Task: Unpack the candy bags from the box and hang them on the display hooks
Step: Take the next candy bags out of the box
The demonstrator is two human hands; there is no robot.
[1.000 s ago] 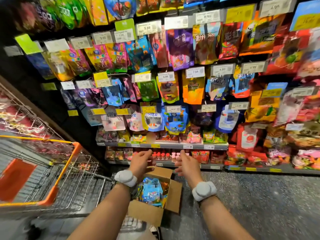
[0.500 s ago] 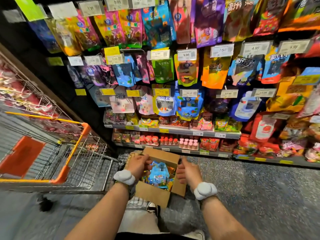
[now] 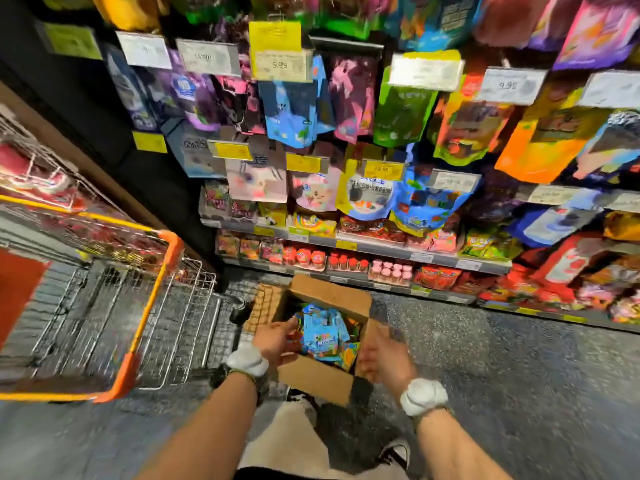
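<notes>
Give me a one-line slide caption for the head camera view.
Both hands, left and right, reach to an open cardboard box of candy bags on the floor below the stocked display hooks.

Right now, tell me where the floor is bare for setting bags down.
Bare floor lies right of the box, below the bottom shelf. Left is crowded: the cart stands close beside the box. Both hands flank the box.
</notes>
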